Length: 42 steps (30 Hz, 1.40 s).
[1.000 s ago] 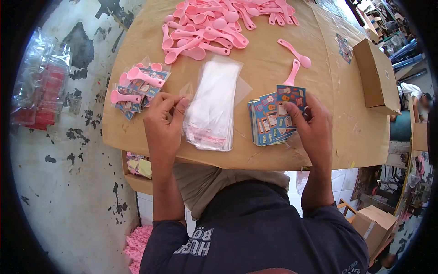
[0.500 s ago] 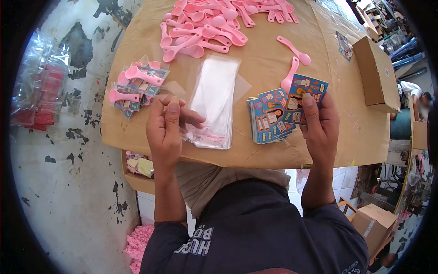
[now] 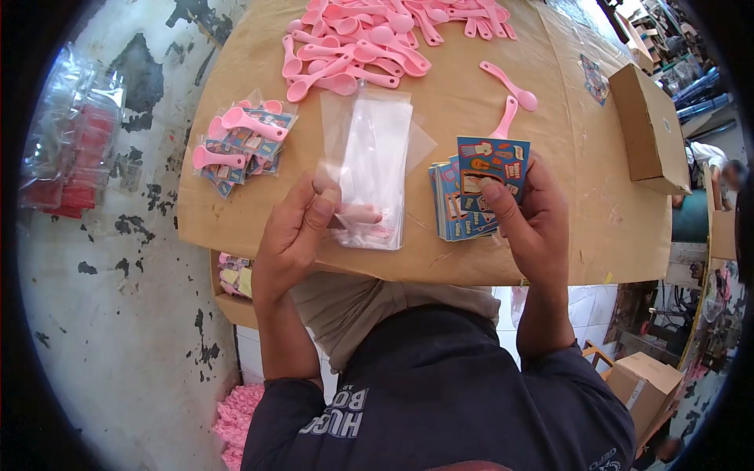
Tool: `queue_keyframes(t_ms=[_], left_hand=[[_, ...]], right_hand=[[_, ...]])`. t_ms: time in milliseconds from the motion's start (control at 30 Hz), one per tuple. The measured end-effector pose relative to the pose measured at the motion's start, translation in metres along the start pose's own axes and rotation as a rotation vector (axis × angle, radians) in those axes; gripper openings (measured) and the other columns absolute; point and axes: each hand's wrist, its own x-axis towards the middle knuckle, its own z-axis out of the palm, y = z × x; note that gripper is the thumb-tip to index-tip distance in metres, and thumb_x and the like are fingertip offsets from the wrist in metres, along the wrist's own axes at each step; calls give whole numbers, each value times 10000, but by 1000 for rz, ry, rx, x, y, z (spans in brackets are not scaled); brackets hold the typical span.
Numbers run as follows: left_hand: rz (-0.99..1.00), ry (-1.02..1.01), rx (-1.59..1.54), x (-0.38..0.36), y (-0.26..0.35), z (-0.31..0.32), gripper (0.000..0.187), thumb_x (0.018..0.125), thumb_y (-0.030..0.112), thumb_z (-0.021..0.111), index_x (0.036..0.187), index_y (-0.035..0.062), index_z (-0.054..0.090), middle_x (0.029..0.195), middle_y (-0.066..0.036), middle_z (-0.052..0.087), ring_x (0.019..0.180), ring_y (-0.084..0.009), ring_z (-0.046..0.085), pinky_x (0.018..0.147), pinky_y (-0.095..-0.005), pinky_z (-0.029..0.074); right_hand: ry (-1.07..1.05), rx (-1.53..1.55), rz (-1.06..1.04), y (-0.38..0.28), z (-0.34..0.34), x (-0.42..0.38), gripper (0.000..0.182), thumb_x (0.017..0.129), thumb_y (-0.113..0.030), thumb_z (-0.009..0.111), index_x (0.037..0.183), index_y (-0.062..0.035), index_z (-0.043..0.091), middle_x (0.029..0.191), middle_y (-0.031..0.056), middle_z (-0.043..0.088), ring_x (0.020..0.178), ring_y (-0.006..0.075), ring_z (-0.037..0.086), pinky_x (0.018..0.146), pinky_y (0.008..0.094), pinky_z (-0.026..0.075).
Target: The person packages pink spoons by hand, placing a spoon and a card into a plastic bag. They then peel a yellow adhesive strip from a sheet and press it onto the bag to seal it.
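Pinched between the thumb and fingers of the right hand (image 3: 528,213) is a single blue printed card (image 3: 493,163), held upright just above the stack of matching cards (image 3: 457,210) that lies on the bench (image 3: 471,259). That grip is closed on the card's lower edge, with the thumb pressed across its face. The left hand (image 3: 302,228) has its grip closed on one clear plastic bag (image 3: 334,141), lifted at its lower end, with the thumb on top and a finger stretched out to the right beneath it. This bag stands partly in front of the pile of clear bags (image 3: 373,169), which lies flat on the brown paper between the two hands; the sealing strips at the pile's near end show pink.

A loose pink plastic spoon (image 3: 503,119) lies just behind the held card, its handle pointing toward the card's top edge, and a second loose spoon (image 3: 510,85) lies a little farther off. A large heap of pink spoons (image 3: 369,39) covers the far part of the bench. To the left of the hands sit finished packs (image 3: 239,141), each a clear bag with a card and a pink spoon inside. A cardboard box (image 3: 648,129) rests at the right edge of the bench.
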Motion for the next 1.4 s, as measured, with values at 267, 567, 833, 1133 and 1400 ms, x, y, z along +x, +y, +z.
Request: queue_keyframes(t_ms=[267, 567, 833, 1133, 1400], left_hand=[[308, 141, -93, 11, -11, -14, 154, 1064, 178, 570, 1074, 25, 558, 999, -178, 744, 951, -281, 754, 795, -297, 542], [169, 334, -616, 22, 7, 27, 330, 991, 111, 682, 1286, 3, 579, 1056, -210, 749, 940, -293, 756, 801, -320, 593], [201, 373, -609, 25, -1, 59, 316, 982, 126, 703, 1250, -5, 599, 1105, -220, 742, 947, -252, 753, 810, -312, 598], [168, 332, -704, 19, 14, 71, 289, 985, 72, 686, 1242, -27, 600, 1065, -213, 751, 979, -198, 736, 859, -308, 584], [183, 342, -688, 18, 8, 72, 291, 973, 32, 691, 1245, -43, 617, 976, -125, 756, 916, -123, 713, 865, -278, 573]], right_hand=[[-23, -49, 59, -2, -6, -7, 140, 998, -87, 682, 1091, 11, 649, 992, 41, 701, 886, 73, 639, 766, 236, 511], [-87, -182, 0, -5, 12, -12, 145, 950, -66, 717, 1080, -8, 690, 807, 33, 704, 682, 68, 613, 610, 254, 475], [-126, -44, 70, -10, 26, -14, 120, 974, -76, 692, 1075, -14, 673, 793, 14, 675, 657, 49, 590, 580, 234, 467], [-182, -163, 5, -11, 31, -14, 137, 998, -71, 665, 1104, 15, 652, 795, -1, 657, 645, 55, 598, 576, 229, 481], [-67, 265, 68, -6, 38, -8, 193, 984, -42, 683, 1138, 4, 576, 979, 51, 674, 792, 84, 640, 680, 226, 515]])
